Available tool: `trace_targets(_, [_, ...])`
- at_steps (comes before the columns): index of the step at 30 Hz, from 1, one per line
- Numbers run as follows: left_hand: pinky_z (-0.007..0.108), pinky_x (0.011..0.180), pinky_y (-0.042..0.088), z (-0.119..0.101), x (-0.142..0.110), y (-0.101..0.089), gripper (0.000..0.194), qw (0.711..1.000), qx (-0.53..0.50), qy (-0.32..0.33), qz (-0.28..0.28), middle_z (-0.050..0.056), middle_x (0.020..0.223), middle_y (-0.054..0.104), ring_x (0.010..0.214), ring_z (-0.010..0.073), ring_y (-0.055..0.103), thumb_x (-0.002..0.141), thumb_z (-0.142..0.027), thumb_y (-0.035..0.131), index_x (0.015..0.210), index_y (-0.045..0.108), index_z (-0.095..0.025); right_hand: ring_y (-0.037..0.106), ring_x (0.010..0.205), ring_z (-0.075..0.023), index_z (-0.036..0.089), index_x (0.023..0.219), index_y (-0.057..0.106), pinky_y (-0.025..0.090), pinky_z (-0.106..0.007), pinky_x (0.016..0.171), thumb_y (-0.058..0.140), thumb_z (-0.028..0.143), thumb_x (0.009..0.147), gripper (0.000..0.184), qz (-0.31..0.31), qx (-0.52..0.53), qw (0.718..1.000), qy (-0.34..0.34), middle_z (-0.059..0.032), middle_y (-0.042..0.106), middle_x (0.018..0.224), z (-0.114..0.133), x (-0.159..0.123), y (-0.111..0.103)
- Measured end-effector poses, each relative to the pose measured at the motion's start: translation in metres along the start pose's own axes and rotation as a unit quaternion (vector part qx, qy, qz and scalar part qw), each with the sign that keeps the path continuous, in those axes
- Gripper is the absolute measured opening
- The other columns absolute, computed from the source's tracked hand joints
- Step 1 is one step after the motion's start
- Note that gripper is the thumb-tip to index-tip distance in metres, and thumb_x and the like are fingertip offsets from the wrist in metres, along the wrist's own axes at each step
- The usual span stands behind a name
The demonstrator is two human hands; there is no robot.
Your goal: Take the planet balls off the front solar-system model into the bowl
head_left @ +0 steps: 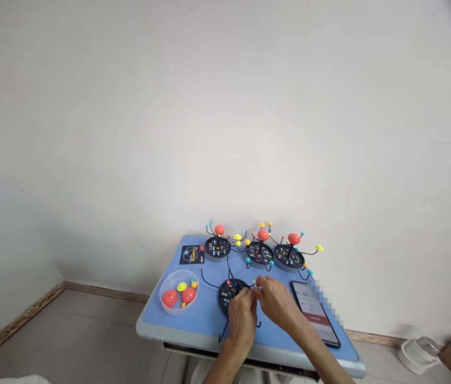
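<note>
A solar system model with a round black base (225, 300) and curved black rods stands near the front middle of the table. My left hand (243, 316) reaches over the base's right side, fingers closed on the model. At its fingertips my right hand (278, 303) is pinched shut. A small yellow ball (254, 282) shows right by the fingers; what the right hand pinches is hidden. A small red ball (228, 282) sits on the model. Several rods have bare ends, among them the left rod (208, 284).
A clear round dish (161, 304) at left holds red, yellow, orange and blue balls. Behind stand three similar models: left (218, 247), middle (259, 253), right (289, 257). A black printed card (192, 255) lies back left. A phone (316, 314) showing a timer lies right.
</note>
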State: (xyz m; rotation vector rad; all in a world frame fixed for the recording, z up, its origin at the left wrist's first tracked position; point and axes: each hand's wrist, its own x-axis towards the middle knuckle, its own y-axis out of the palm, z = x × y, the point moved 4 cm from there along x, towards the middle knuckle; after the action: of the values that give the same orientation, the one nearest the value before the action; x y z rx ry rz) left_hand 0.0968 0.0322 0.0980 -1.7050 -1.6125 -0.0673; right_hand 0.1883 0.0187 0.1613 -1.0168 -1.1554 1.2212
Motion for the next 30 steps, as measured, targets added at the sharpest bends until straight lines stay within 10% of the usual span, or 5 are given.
trace_targets(21, [0.024, 0.055, 0.031, 0.0, -0.001, -0.001, 0.031, 0.999, -0.019, -0.026, 0.019, 0.005, 0.071, 0.068, 0.062, 0.0154, 0.06, 0.087, -0.006, 0.044, 0.072, 0.069, -0.016, 0.061, 0.072, -0.0183, 0.015, 0.085, 0.061, 0.024, -0.028, 0.058, 0.04, 0.007, 0.092, 0.023, -0.015, -0.002, 1.0, -0.003, -0.0086, 0.068, 0.081, -0.002, 0.001, 0.01])
trace_targets(30, [0.027, 0.063, 0.038, 0.0, -0.001, -0.003, 0.031, 0.995, 0.035, -0.057, 0.071, 0.008, 0.082, 0.071, 0.072, 0.0191, 0.063, 0.091, -0.01, 0.041, 0.086, 0.072, -0.015, 0.062, 0.081, -0.0198, 0.017, 0.094, 0.064, 0.039, -0.028, 0.069, 0.038, 0.011, 0.091, 0.027, -0.086, 0.101, 0.989, -0.07, -0.0085, 0.067, 0.093, 0.0, 0.007, -0.02])
